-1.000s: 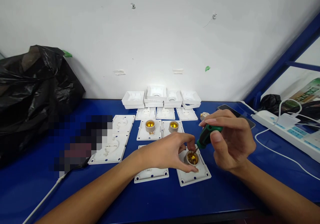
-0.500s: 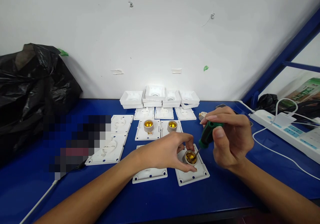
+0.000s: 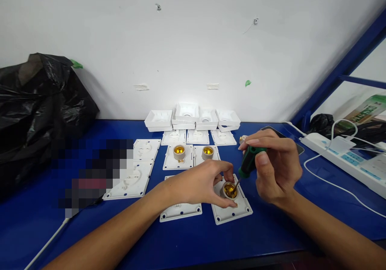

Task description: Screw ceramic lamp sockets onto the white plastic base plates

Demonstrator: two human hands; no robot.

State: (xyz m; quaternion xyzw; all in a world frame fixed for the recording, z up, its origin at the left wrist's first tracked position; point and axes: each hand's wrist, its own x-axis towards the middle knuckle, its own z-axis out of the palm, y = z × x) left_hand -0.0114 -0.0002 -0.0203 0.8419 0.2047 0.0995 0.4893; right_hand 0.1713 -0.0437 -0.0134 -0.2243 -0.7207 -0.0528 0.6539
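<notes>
My left hand grips the rim of a round lamp socket, thumb on the near side and fingers on the far side. The socket is brass-coloured inside and sits on a square white plate. A green and black screwdriver is held tilted in my right hand, between thumb and fingers. Its shaft goes down into the socket; the contact at the tip is too small to make out. Part of another white plate shows under my left wrist.
Two plates with sockets lie farther back. Behind them are more white plates and several white box covers by the wall. A power strip with cables stands right, a black bag left.
The screwdriver handle and my right hand have shifted slightly left. My left hand stays on the socket, and the plate keeps its place.
</notes>
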